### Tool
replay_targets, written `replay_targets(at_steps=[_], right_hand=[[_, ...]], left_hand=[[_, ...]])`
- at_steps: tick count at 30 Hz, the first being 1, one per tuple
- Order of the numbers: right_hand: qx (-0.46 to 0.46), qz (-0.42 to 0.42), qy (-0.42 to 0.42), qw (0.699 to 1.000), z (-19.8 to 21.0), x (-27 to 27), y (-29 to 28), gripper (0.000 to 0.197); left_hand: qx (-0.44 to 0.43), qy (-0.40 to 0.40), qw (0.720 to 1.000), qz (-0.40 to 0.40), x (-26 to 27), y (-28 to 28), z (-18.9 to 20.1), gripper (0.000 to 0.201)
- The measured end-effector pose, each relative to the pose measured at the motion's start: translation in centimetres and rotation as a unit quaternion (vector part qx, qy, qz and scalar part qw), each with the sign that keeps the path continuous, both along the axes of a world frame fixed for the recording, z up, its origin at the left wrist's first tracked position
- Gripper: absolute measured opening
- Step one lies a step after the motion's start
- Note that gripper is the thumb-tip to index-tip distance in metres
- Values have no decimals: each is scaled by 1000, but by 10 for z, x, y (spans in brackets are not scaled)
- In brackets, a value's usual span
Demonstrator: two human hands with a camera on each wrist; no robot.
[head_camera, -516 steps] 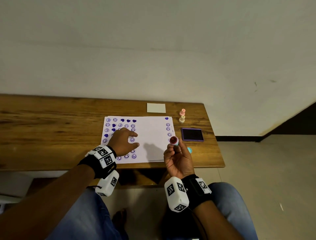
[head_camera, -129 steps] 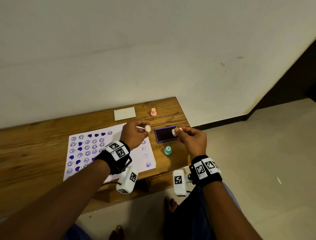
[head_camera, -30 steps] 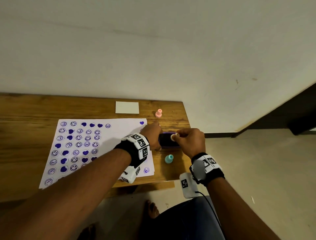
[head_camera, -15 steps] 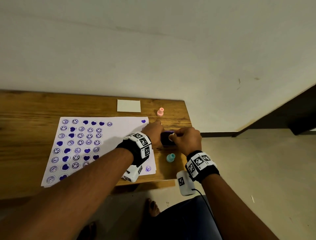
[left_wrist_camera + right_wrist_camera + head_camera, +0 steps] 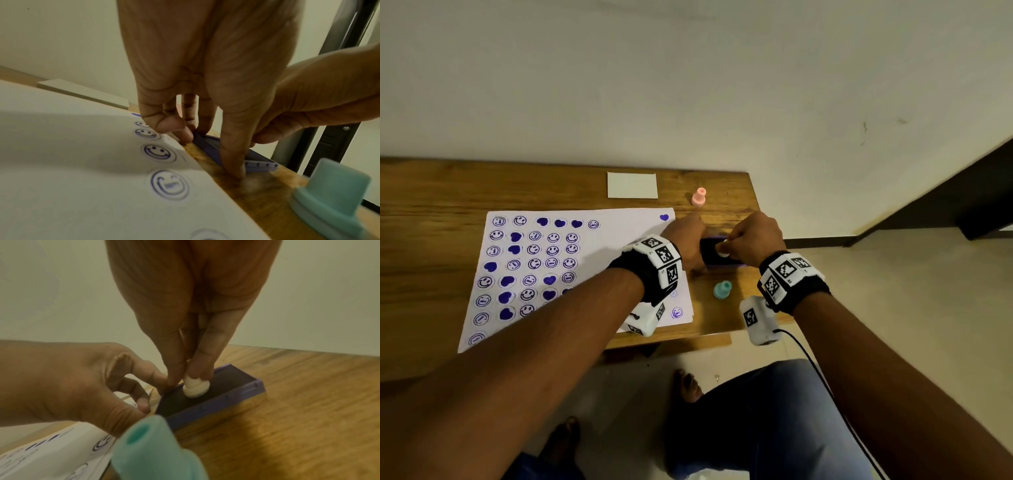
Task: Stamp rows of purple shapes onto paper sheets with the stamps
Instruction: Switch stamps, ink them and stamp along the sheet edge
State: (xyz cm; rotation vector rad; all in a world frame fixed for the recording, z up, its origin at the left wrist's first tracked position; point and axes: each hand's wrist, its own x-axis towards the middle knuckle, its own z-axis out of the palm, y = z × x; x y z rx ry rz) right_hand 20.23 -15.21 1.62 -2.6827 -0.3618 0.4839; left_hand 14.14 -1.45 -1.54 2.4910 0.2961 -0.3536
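Note:
A white paper sheet (image 5: 619,246) printed with rows of purple smileys and hearts lies on the wooden table (image 5: 431,212). To its right is a purple ink pad (image 5: 710,255), open. My right hand (image 5: 729,245) pinches a small cream stamp (image 5: 195,387) and holds it face down on the dark pad surface (image 5: 226,386). My left hand (image 5: 695,245) holds the pad at its left edge. Its curled fingers (image 5: 185,133) are at the far corner and the thumb (image 5: 232,162) is against the near side. A teal stamp (image 5: 722,289) stands just in front of the pad.
A pink stamp (image 5: 699,197) stands behind the pad, near the table's far right corner. A small white card (image 5: 632,185) lies behind the sheet. The table's right edge runs close beside the pad, with floor beyond. My knees are below the front edge.
My right hand has lowered the cream stamp onto the ink pad. My left hand has stayed at the pad's left edge.

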Motion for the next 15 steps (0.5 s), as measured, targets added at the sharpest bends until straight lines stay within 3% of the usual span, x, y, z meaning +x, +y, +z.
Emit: replay_targets(at_steps=[12, 15], right_hand=[[-3, -37, -10, 999, 5, -12, 7, 24], [26, -55, -13, 998, 7, -15, 0, 21]], left_hand=[[11, 21, 999, 25, -2, -5, 11, 44], [10, 15, 999, 28, -3, -6, 12, 49]])
